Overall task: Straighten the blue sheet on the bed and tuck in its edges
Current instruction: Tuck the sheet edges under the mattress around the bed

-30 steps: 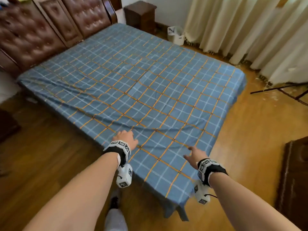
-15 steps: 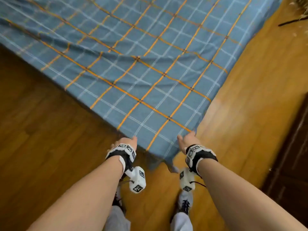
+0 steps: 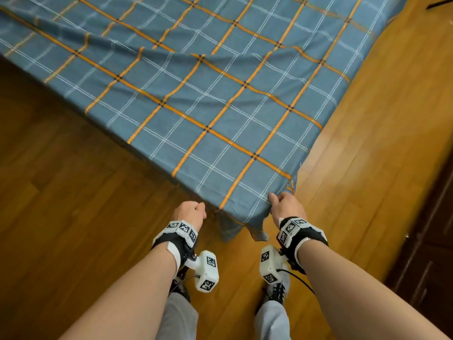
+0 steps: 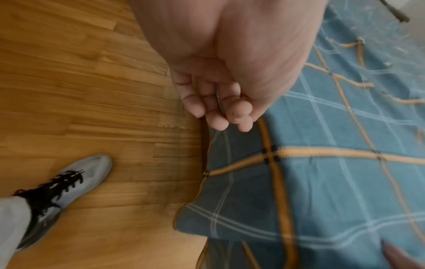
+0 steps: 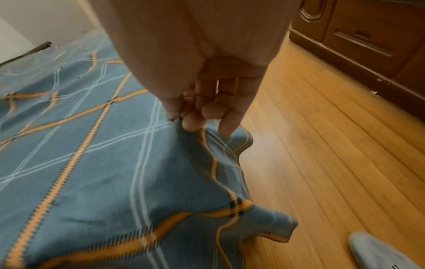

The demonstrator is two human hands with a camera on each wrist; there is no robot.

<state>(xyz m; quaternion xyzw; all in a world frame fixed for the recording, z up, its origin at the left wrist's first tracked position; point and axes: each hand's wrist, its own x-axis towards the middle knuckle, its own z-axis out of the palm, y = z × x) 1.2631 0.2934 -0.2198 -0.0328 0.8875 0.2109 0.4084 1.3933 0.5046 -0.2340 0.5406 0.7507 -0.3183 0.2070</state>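
Note:
The blue sheet (image 3: 220, 106) with orange and white checks covers the bed, and its near corner hangs over the floor. My left hand (image 3: 196, 209) is curled at the sheet's left hem by the corner; in the left wrist view its fingertips (image 4: 220, 118) pinch the hem of the sheet (image 4: 322, 182). My right hand (image 3: 277, 200) pinches a fold on the right side of the corner. The right wrist view shows its thumb and forefinger (image 5: 184, 123) closed on the raised cloth (image 5: 92, 163). A long crease runs across the sheet further up.
Wooden floor (image 3: 73, 192) surrounds the bed corner. A dark wooden cabinet (image 3: 436, 241) stands close on the right. My grey shoes (image 3: 277, 290) are just short of the hanging corner. A thin black stand leg (image 3: 438, 3) lies at the far right.
My hands left the top of the sheet and came down to its near corner, where they took hold of the edges. The view tilted down, and a crease has formed across the cloth.

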